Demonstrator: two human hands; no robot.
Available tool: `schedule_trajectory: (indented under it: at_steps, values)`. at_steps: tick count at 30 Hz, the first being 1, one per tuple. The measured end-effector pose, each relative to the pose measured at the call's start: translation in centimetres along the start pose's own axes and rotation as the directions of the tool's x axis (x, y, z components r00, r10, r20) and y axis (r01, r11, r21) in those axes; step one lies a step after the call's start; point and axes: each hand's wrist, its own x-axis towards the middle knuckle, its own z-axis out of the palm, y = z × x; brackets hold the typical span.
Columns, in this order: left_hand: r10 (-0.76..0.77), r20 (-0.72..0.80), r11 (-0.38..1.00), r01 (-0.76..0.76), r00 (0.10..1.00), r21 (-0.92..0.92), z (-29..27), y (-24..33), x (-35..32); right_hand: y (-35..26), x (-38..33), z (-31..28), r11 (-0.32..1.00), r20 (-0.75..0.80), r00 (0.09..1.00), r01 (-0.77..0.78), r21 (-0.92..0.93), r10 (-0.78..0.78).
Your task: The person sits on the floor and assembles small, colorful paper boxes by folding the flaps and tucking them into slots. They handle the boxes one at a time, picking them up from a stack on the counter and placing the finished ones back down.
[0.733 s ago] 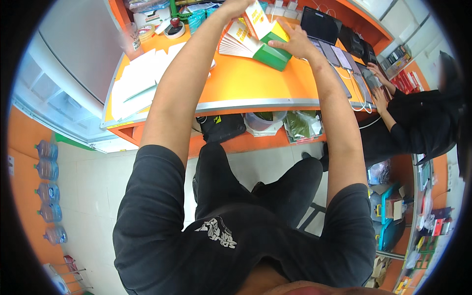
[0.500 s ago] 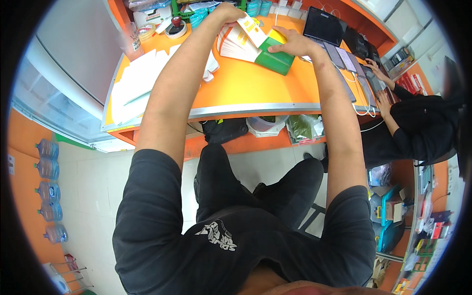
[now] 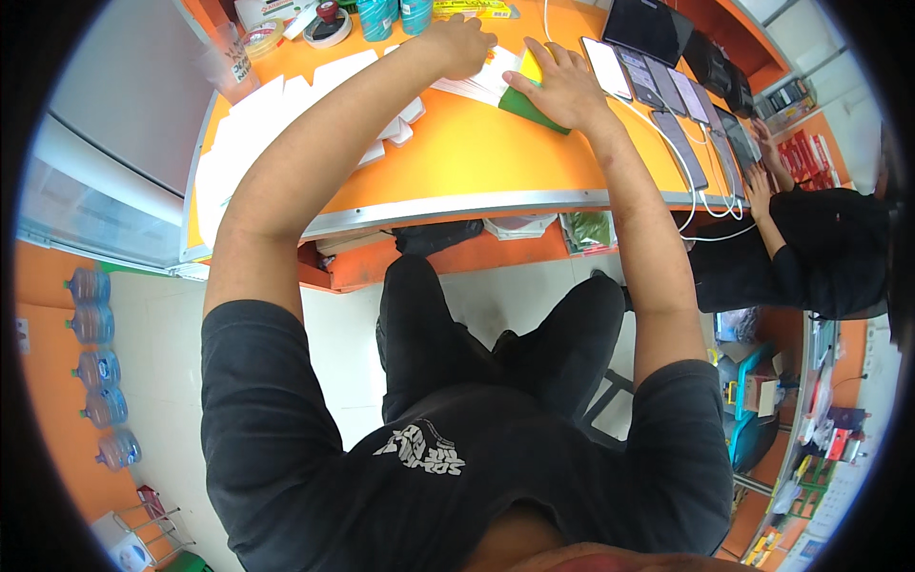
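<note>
My left hand [image 3: 461, 48] is closed, fingers bent down over white printed papers [image 3: 491, 74] fanned on the orange desk. What its fingertips hold is hidden beneath the hand. Just right of it, my right hand [image 3: 562, 88] grips a green and yellow packet [image 3: 536, 112], thumb on the near left side and fingers reaching over the far side. The packet's left edge touches the papers. Left of my hands, a spread of white sheets [image 3: 276, 129] runs under my left forearm.
Several phones [image 3: 662, 91] with white charging cables lie on the right, before a dark-screened device [image 3: 648, 27]. A person in black [image 3: 801, 253] works there. Teal rolls [image 3: 376, 19], a tape roll [image 3: 263, 38] and a plastic cup [image 3: 229, 69] stand at the back left.
My left hand has come down from holding up a white-and-orange printed card to lie over the fanned papers. The right hand stays on the packet. The view has shifted slightly.
</note>
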Motion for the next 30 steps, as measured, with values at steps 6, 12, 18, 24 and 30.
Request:
schedule_trajectory:
  at_steps: [6,12,18,24,30]
  values:
    - [-0.128,0.111,0.991,0.13,0.986,-0.011,1.4,2.5,-0.4,0.9,0.3,0.8,0.999,-0.075,0.997,0.02,-0.03,-0.022]
    - [-0.104,0.034,0.985,0.108,0.994,-0.136,4.5,2.0,-0.8,1.0,0.3,0.9,0.998,-0.071,0.996,0.057,-0.009,-0.057]
    - [-0.112,0.218,0.92,0.184,0.97,-0.345,0.6,1.3,-0.7,1.6,1.0,-0.2,0.997,0.024,0.997,0.079,-0.001,-0.079]
    - [-0.135,-0.015,0.838,0.106,0.991,-0.536,-5.3,-8.1,-10.0,2.8,0.8,0.7,0.996,0.029,0.996,0.082,-0.018,-0.081]
    - [-0.434,0.367,0.828,0.525,0.823,-0.196,-7.4,-8.6,-31.9,4.2,1.6,0.8,0.982,0.022,0.982,0.184,0.033,-0.185]
